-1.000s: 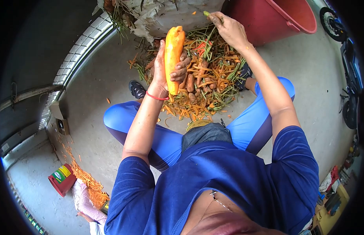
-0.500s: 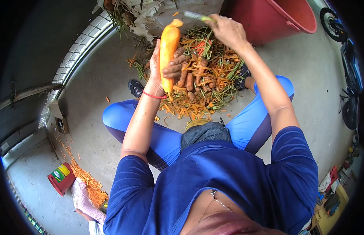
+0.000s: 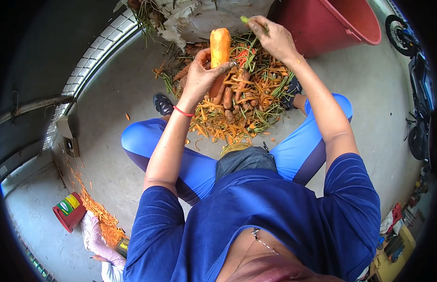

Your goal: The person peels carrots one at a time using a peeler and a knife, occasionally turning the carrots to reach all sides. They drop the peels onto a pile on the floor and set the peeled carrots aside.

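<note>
My left hand is closed round a thick carrot, held upright over the pile. The carrot's upper part is bare bright orange with a flat-looking top; lower down it looks darker, partly behind the thumb. Up and to the right, my right hand is closed on a green-handled bladed tool. Only a bit of green shows past the fingers, and the blade cannot be made out. Below both hands lies a pile of orange peelings mixed with green stalks and several unpeeled carrots.
A large red tub stands at upper right beside a torn whitish sack. My shoes flank the pile. At lower left, another person's patterned sleeve is near orange shreds and a red bucket. A motorcycle stands far right.
The carrot has moved right and now shows a flatter top instead of a nubbed tip. My left fingers have shifted their hold. The tool's silvery blade no longer shows; my right hand has barely moved.
</note>
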Motion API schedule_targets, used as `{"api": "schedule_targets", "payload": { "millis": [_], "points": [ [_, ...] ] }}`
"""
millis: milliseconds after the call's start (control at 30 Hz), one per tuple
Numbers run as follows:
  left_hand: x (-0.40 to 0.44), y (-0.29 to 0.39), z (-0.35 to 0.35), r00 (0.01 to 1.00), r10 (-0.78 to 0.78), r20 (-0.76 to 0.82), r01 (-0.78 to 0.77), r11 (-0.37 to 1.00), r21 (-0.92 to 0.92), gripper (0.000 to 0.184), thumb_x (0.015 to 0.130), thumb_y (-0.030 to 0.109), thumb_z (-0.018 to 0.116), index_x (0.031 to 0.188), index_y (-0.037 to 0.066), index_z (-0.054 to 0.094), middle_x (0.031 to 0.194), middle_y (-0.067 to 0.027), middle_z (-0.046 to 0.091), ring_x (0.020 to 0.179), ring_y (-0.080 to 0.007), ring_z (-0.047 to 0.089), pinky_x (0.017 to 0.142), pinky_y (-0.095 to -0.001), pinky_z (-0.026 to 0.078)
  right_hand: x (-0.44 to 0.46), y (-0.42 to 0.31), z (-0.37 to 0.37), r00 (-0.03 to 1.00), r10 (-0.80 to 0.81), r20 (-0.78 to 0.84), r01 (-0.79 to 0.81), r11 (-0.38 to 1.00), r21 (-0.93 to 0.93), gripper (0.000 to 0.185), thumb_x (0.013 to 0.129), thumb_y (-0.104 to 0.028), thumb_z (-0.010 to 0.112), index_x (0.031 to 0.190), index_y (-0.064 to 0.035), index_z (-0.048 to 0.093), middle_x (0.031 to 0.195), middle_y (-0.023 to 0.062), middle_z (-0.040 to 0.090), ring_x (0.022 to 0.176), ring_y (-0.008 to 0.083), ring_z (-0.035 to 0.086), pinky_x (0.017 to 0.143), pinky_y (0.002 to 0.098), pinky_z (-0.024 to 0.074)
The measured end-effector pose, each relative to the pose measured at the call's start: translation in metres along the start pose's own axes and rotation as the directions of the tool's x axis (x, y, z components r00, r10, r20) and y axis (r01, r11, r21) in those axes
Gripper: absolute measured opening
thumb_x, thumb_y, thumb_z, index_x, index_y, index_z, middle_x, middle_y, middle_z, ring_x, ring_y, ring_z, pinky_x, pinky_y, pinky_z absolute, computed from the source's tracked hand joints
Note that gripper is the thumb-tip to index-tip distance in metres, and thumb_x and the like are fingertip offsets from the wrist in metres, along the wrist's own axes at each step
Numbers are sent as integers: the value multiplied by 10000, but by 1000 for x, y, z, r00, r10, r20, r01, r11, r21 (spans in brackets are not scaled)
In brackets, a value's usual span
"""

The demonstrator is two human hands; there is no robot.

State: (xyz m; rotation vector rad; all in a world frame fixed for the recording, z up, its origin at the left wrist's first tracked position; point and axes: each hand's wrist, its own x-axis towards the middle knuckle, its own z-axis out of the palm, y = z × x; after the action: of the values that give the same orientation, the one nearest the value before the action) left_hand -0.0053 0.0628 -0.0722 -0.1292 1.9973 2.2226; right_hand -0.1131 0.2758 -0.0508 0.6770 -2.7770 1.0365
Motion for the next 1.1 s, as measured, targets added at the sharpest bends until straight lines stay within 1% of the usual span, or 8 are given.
{"api": "schedule_targets", "payload": {
  "millis": [300,433,567,667,800,900,1033,1100],
  "points": [
    [-7,14,-1,961,-251,116,273,927,-259,403,917,255,640,1230,46,494,988,-17,580,727,-64,498,498,-175,403,-19,-11,9,946,-313,84,320,942,-97,431,950,-478,488,1090,-101,642,922,95,696,823,266,681,695,364,546],
    [-12,26,0,939,-231,253,325,835,-444,422,927,233,625,1275,60,463,1109,-60,609,723,-53,492,515,-173,419,-1,16,5,994,-34,101,60,963,-263,599,922,-651,359,1139,-169,640,900,97,708,812,299,685,717,399,557],
    [-7,1,1,995,25,92,-30,998,51,493,913,241,649,1310,37,440,1140,-92,631,835,-50,551,688,-204,479,5,33,3,999,45,2,-44,990,-138,545,927,-619,399,1147,-180,634,863,108,699,855,300,678,759,420,535],
    [-5,-1,-8,972,234,28,-204,777,596,529,913,260,648,1331,21,431,1141,-86,632,921,-103,583,778,-248,489,-6,1,2,989,-139,48,143,984,-106,448,943,-542,453,1108,-169,637,843,87,695,746,269,680,673,387,542],
    [-3,-8,-6,987,157,-19,-133,888,439,591,902,403,611,1333,41,429,982,-123,659,873,-204,649,751,-328,508,-14,-1,9,951,-309,6,308,946,-101,367,933,-462,525,1072,-142,641,861,72,692,746,265,675,634,362,542],
    [-4,-9,-10,996,-80,41,72,983,167,571,919,414,595,1343,74,420,811,-13,582,668,-81,548,547,-244,448,-20,-6,9,934,-357,35,358,930,-78,348,936,-404,547,1070,-98,642,917,77,697,784,275,676,673,364,544],
    [-7,-1,-4,981,-181,75,184,982,-41,546,936,411,579,1342,87,410,790,35,511,622,-32,464,484,-187,375,-16,7,14,945,-326,30,325,927,-185,433,950,-519,457,1017,-138,652,804,89,688,693,265,677,579,359,542],
    [-12,6,0,987,-129,98,122,990,70,546,934,412,581,1332,77,413,812,35,508,637,-23,462,489,-179,379,-3,21,12,994,-99,40,106,957,-270,554,944,-618,355,1064,-166,652,793,78,697,722,256,692,633,378,560]
  ]
}}
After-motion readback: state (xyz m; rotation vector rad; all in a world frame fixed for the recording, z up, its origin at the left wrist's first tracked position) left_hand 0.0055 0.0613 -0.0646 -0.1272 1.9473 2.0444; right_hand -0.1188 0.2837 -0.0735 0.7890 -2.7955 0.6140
